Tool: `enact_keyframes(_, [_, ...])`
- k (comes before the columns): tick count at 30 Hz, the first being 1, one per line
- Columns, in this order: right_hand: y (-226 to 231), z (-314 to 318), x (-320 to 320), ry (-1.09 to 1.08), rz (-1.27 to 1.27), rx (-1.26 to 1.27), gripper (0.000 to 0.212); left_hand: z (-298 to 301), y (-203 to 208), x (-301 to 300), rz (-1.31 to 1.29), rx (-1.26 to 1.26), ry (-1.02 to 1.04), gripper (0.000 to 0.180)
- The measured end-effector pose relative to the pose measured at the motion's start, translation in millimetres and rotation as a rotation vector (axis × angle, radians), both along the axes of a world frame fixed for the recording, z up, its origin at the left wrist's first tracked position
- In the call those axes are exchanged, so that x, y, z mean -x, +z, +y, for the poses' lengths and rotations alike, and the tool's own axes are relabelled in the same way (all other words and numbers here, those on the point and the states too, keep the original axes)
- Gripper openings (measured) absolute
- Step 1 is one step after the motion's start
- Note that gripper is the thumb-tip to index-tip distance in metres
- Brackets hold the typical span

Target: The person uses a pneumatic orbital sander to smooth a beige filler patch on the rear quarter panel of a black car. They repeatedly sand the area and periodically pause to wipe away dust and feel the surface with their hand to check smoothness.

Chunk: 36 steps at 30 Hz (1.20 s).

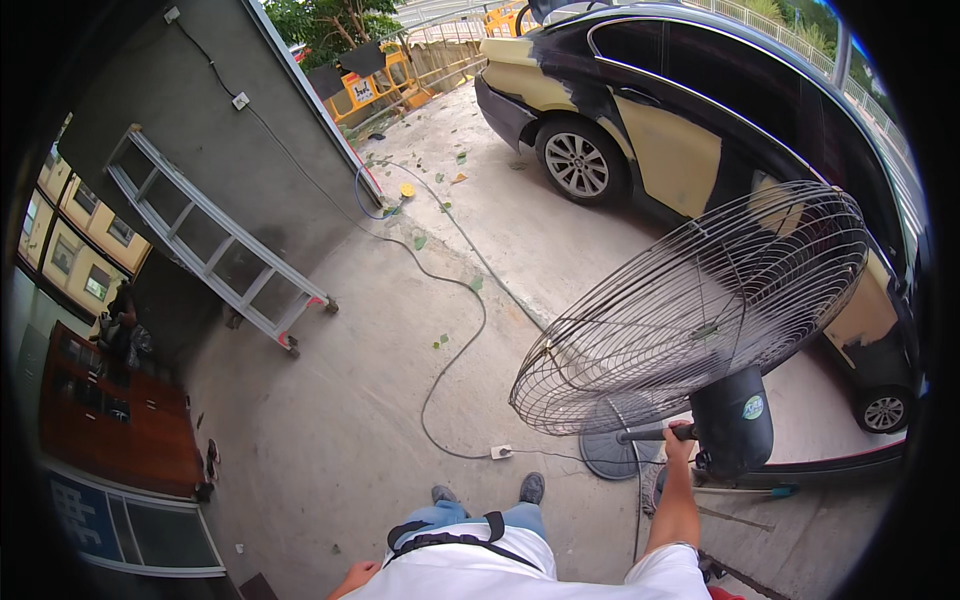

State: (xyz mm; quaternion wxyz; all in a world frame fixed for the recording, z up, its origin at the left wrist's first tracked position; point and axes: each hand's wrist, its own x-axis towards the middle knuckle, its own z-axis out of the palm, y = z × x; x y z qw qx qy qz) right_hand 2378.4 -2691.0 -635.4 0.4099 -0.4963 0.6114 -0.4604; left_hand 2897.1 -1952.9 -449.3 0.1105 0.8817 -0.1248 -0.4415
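Right grip [679,441]: clamped on smooth dark rod [648,435] beside motor housing [733,422].
Fan [708,340]: oval-looking wire cage [665,300], tilted above concrete floor [340,420], near cream-and-black car [668,142].
Left grip [358,577]: at lower edge, partly hidden; cannot tell whether closed.

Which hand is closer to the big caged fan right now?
Right. The right hand grips the black pole of the fan, close to its motor housing; the left hand is by the person's left side, away from the fan.

The head-mounted fisheye camera faces down and forward from above the person's shirt [465,572] (close, at the lower edge), covering the floor [330,400] and car [672,155] beyond.
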Motion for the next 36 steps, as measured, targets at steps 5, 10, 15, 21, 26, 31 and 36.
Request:
enact_keyframes(5, [-3.1,-0.6,-0.2,-0.029,-0.058,-0.032,0.028,-2.5,-1.4,5.1,-0.019,0.023,-0.046,0.041])
enact_keyframes(10, [-6.0,-8.0,0.5,0.011,-0.018,0.114,0.026,-12.4,-16.0,2.6,-0.003,0.012,-0.047,0.041])
enact_keyframes(15, [-14.3,-15.5,-0.6,-0.001,-0.061,0.093,0.026,-28.6,-13.4,-9.6,-0.027,-0.014,-0.117,0.041])
enact_keyframes(21, [-30.6,-11.5,2.6,0.022,0.009,0.106,0.026,-42.6,-12.7,-17.2,0.008,0.040,-0.124,0.043])
enact_keyframes(26, [-23.3,-4.4,-3.5,-0.006,-0.005,0.108,0.027,-56.0,-28.8,-34.1,-0.003,0.017,-0.181,0.043])
enact_keyframes(31, [-17.0,2.0,-11.4,-0.170,-0.016,0.004,0.032,-90.1,-41.2,-74.1,0.041,-0.069,-0.166,0.065])
enact_keyframes(36, [-38.2,16.0,-7.6,-0.318,0.029,-0.338,0.057,-138.7,-55.3,-126.0,0.109,-0.003,-0.149,0.048])
